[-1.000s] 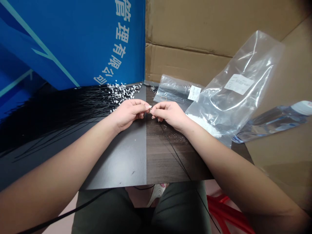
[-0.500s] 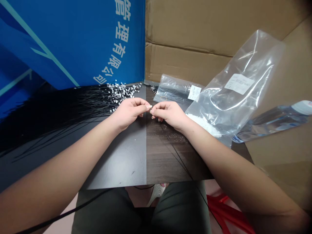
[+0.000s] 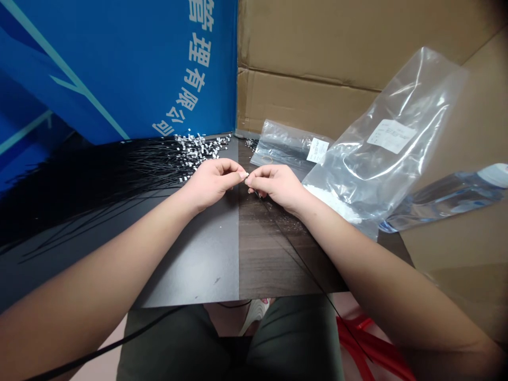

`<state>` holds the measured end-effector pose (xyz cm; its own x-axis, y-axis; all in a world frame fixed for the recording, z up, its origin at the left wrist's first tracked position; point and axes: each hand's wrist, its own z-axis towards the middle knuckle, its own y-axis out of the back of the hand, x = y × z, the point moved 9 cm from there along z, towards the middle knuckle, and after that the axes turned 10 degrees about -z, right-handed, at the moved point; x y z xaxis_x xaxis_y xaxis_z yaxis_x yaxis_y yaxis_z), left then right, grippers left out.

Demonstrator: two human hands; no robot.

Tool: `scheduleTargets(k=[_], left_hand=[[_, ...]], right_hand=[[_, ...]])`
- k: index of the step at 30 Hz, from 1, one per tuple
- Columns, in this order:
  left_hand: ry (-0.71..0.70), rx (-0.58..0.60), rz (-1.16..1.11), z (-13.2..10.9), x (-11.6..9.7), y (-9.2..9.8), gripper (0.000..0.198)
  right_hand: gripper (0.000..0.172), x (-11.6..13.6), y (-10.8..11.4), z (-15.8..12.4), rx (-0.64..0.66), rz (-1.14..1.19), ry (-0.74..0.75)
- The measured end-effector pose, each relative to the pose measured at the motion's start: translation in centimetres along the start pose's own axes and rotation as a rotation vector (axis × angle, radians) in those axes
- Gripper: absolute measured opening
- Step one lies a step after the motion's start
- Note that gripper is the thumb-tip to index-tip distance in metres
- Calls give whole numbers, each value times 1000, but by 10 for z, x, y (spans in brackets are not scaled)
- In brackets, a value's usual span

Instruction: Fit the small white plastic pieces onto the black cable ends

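Just above the middle of the table, my left hand (image 3: 214, 182) pinches a tiny white connector (image 3: 246, 174) between thumb and forefinger. My right hand (image 3: 280, 186) meets it fingertip to fingertip, closed on a thin black wire (image 3: 306, 266). From the right fingers the wire runs down over the table's front edge toward the red stool. Fingertips hide whether the wire's end is inside the connector. Left of my hands lies a big bundle of black wires (image 3: 146, 164) with white connectors (image 3: 198, 148) on their ends.
A large clear bag (image 3: 420, 116) with white pieces (image 3: 331, 203) in it leans at the right. Behind my right hand lies a flat labelled bag (image 3: 283, 145). A water bottle (image 3: 448, 203) rests near the cardboard wall (image 3: 309, 42); a blue panel (image 3: 119, 63) stands at left.
Both hands stay nearly in place, with fingertips shifted very slightly. The trailing black wire has swung a little to the right below the right hand.
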<state>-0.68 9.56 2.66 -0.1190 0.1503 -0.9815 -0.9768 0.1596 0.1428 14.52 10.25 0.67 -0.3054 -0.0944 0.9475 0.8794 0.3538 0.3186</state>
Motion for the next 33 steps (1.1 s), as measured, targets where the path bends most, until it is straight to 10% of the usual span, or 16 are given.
scheduleTargets(k=[33], left_hand=[[53,-53,-58,1,3,6,24]], right_hand=[[16,-2,-2,3,-16,28,-2]])
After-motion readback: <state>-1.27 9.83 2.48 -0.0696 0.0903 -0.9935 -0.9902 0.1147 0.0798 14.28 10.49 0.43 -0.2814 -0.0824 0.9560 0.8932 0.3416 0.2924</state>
